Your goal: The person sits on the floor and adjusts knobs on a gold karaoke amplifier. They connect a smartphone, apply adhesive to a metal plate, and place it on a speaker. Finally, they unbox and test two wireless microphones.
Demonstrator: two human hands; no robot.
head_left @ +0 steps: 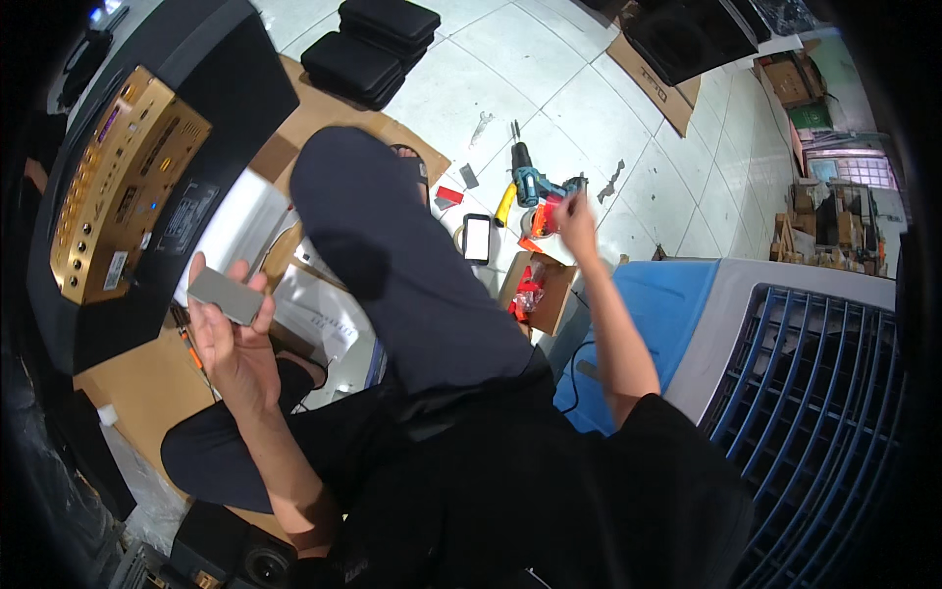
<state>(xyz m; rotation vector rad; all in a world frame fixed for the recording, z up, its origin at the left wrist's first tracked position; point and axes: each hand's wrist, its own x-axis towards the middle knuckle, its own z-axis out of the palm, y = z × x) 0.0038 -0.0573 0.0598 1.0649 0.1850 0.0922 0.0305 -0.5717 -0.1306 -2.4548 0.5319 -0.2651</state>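
Note:
My left hand (233, 339) is raised in front of the gold control panel, its fingers round the edges of a small flat grey rectangular piece (226, 295). Out over the tiled floor, my right hand (577, 224) is smeared by motion, so its fingers cannot be read. It is nearest to a teal and black cordless drill (528, 183) and some red and orange pieces (540, 218). Just below it sits an open cardboard box (552, 294) with red pieces and clear plastic inside. A phone (477, 239) with a bright white screen lies to its left.
On the left stands a black speaker cabinet (231, 69) with a gold control panel (132, 187). A blue and grey air cooler with a slatted grille (805, 393) fills the right. Black cases (353, 69) are stacked at the far side. A yellow-handled tool (505, 204) lies beside the drill.

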